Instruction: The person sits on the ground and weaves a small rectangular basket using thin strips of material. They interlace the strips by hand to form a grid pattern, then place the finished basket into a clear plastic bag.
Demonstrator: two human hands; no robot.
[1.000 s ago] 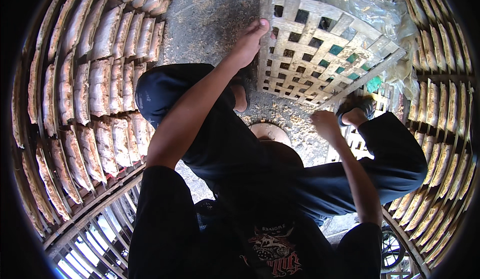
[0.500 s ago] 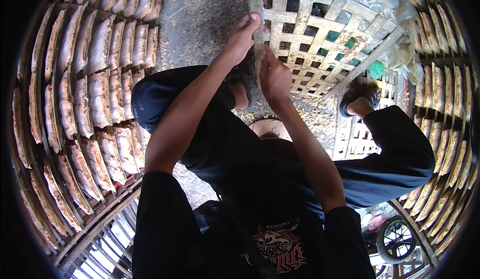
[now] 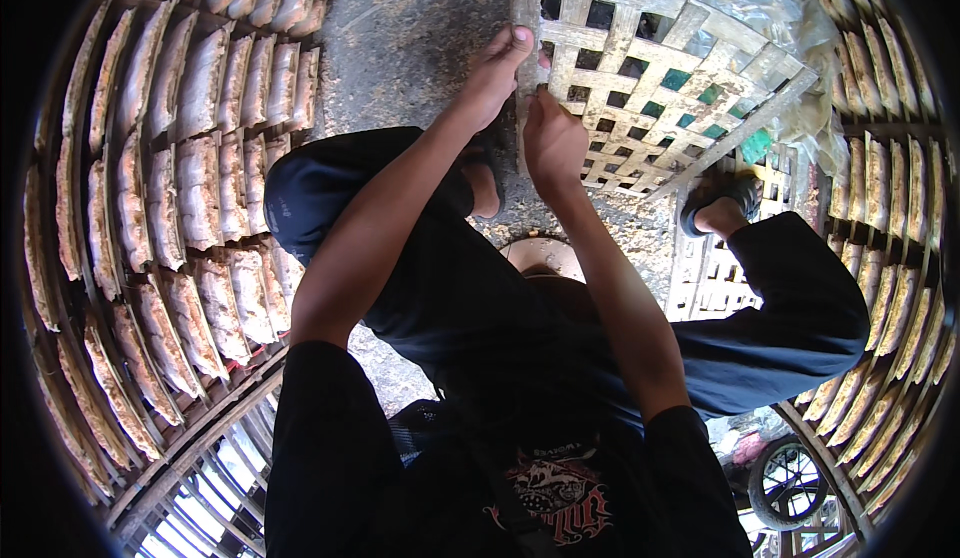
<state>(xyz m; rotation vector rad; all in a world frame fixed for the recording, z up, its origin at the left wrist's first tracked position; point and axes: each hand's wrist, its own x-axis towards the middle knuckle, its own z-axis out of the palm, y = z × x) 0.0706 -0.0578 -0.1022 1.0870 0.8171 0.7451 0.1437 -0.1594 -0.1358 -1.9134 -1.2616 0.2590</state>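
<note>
A woven lattice panel (image 3: 622, 33) of pale, flat slats, perhaps bamboo, stands tilted in front of me. My left hand (image 3: 496, 78) grips its left edge, thumb on top and fingers behind, partly showing through a gap. Lower on the same edge, my right hand (image 3: 556, 146) is closed, its fingertips pressed against the border strip. A small dark bit shows at those fingertips, too small to name. The hands are close together but apart.
Racks of stacked trays (image 3: 198, 188) line the left, with more trays (image 3: 872, 188) on the right. Clear plastic sheeting (image 3: 815, 118) lies behind the panel. Another lattice panel (image 3: 738, 296) lies by my right foot. A round pale object (image 3: 545, 255) sits between my legs; a wheel (image 3: 790, 483) stands lower right.
The panel's top and my left hand have shifted slightly right. My right hand has turned, its extended index finger now curled in, staying at the panel's edge.
</note>
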